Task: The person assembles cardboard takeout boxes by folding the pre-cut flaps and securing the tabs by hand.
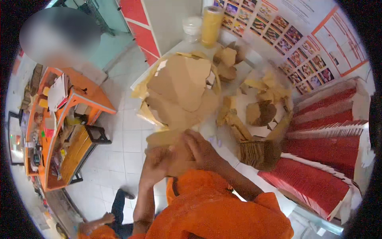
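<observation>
In front of my body, my left hand (157,164) and my right hand (199,149) both grip a flat piece of brown cardboard (163,138). My left fingers lie on its near left side and are smeared by motion. The right fingers press on it from the right. Just beyond it sits a wide pile of torn brown cardboard (179,81), with a crumpled yellowish wrapping (149,112) around its edge. Right of my hands, a neat stack of brown cardboard pieces (259,154) stands beside an opened yellowish bag (278,85) holding more loose pieces.
Tall stacks of red and white folded card (314,185) line the right side. A yellow roll (212,27) and white tubs (192,28) stand at the back. An orange counter (93,97) and a wooden bench (71,153) are on the left. Another person's arm (97,224) shows lower left.
</observation>
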Tool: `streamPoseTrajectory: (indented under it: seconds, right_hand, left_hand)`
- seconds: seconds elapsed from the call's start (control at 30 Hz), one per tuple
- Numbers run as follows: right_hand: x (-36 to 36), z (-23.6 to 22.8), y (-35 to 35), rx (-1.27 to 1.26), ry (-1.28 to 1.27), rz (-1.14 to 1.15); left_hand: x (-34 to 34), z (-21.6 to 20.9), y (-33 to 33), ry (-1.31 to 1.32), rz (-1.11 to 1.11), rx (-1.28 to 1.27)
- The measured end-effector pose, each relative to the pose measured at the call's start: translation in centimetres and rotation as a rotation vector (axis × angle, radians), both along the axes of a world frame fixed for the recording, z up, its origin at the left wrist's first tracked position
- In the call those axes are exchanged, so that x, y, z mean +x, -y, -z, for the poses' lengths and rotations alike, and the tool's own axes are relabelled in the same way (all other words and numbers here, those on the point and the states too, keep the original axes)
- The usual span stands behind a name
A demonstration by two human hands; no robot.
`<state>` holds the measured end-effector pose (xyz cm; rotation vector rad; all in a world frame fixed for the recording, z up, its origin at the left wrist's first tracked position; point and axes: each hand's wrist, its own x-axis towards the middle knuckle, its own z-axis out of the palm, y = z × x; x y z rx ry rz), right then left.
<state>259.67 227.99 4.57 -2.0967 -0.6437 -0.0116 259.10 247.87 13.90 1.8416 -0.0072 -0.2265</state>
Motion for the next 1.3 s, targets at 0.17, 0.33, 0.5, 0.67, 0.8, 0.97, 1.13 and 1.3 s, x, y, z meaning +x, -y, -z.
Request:
streamPoseTrajectory:
  seconds: [0.17, 0.33, 0.5, 0.67, 0.8, 0.97, 1.13, 1.3]
  right_hand:
    - [2.1, -0.7, 5.8, 0.283, -0.1, 0.488]
    - [0.0, -3.6, 5.9, 0.197, -0.231, 0.401]
    - [0.3, -3.0, 6.0, 0.349, -0.473, 0.509]
    - [0.6, -3.3, 9.5, 0.28, -0.242, 0.738]
    - [3.2, -5.3, 14.3, -0.036, -0.083, 1.029]
    - [3.3, -0.9, 15.4, -0.415, 0.131, 1.112]
    - [-0.5, -1.5, 10.6, 0.066, 0.042, 0.917]
    - [-2.7, -2.0, 8.4, -0.027, 0.04, 0.721]
  left_hand:
    - [3.5, -0.5, 1.5, 0.68, -0.237, -0.13]
    - [6.5, 2.9, 5.3, 0.484, 0.413, -0.187]
    - [8.2, 5.2, 8.1, 0.523, 0.541, -0.139]
    - [9.8, 4.7, 9.4, 0.375, 0.562, 0.059]
    - [14.7, 6.6, 10.3, 0.624, 0.396, 0.507]
    - [17.4, 8.9, 8.8, 0.411, 0.466, 0.876]
    - [18.3, 18.5, 7.8, 0.581, 0.679, 1.076]
    - [16.2, 13.9, 8.3, 0.472, 0.707, 1.005]
